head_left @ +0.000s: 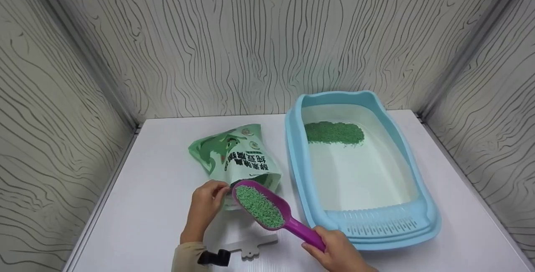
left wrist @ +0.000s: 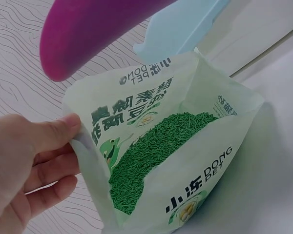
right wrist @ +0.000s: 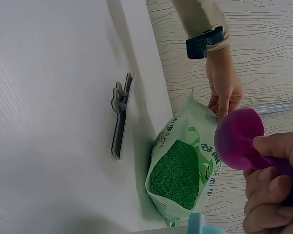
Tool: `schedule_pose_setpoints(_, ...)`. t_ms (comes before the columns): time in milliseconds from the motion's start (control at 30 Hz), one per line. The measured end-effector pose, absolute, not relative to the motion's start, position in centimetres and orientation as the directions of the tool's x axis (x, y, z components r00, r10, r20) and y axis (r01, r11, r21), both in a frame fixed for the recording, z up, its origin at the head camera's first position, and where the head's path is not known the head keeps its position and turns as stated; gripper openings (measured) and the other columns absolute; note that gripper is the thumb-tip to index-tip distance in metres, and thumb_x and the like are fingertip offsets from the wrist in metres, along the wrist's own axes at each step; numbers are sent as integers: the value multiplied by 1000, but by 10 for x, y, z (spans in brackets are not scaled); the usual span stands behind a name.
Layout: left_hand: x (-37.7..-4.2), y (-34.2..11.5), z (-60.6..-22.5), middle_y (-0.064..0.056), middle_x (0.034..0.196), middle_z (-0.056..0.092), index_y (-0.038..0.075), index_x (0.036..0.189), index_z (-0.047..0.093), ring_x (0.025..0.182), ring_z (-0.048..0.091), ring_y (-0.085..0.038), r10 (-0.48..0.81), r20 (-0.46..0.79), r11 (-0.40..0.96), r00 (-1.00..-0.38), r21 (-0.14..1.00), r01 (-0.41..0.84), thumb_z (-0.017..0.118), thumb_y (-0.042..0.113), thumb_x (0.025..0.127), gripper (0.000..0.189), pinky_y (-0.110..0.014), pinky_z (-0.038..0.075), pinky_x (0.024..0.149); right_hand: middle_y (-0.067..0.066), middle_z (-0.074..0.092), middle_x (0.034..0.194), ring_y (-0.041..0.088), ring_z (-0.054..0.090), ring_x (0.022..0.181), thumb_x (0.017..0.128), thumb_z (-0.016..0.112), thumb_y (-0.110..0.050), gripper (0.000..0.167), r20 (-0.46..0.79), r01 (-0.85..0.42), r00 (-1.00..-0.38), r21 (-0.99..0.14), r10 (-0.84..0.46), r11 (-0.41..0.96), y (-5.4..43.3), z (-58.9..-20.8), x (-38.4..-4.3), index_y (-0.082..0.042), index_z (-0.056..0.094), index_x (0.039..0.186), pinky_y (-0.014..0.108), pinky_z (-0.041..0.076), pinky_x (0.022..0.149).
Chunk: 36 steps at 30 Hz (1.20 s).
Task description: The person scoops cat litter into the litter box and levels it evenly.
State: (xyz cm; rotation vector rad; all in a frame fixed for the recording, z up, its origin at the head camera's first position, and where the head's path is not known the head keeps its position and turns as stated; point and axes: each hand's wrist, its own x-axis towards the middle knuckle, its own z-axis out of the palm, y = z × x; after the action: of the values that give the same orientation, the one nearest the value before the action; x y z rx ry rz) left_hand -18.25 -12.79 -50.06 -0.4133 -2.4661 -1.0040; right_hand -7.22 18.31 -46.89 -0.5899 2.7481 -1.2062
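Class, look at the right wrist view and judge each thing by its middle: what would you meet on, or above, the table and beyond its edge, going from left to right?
Grey clip → pale green bag → purple scoop → right hand.

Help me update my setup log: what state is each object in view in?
Bag: open, edge held by the left hand, green pellets inside.
Purple scoop: loaded with pellets, held by the right hand.
Blue tray: pellets in one patch, rest bare.
Grey clip: off the bag, lying on the table.
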Motion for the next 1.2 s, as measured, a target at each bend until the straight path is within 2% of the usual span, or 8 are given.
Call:
schedule_pose_setpoints(400,-182,-126,-497,-4,77,71,5,82,71,67,63,-12,107,505,709,-856,565,422,70,9,86,6,-22,52,61,-7,47,61,-5,36,52,91,66,-32,27,-26,-195,-950,-727,-310,659,193,-460,-78,-6,59,88,11,34,47)
schedule_pose_setpoints(667,-181,-127,-497,-3,77,71,5,83,71,68,63,-13,109,503,707,-857,567,422,70,9,87,5,-22,52,61,-10,44,60,-7,34,52,90,67,-30,24,67,-252,-956,-683,-285,686,199,-455,-80,-8,59,85,13,34,47)
schedule_pose_setpoints(967,-180,-126,-496,-3,78,71,6,84,71,68,62,-11,98,476,707,-874,585,398,70,10,87,5,-23,52,62,-5,53,62,-5,38,52,89,69,-27,25,63,-225,-966,-683,-250,695,208,-448,-83,-4,62,90,12,36,47)
schedule_pose_setpoints(1200,-180,-127,-497,-2,80,71,8,86,72,70,62,-9,89,455,706,-886,598,379,68,14,88,7,-21,53,63,-7,47,59,-5,36,50,88,71,-26,24,63,-187,-978,-695,-200,694,218,-445,-87,-4,61,87,13,33,46)
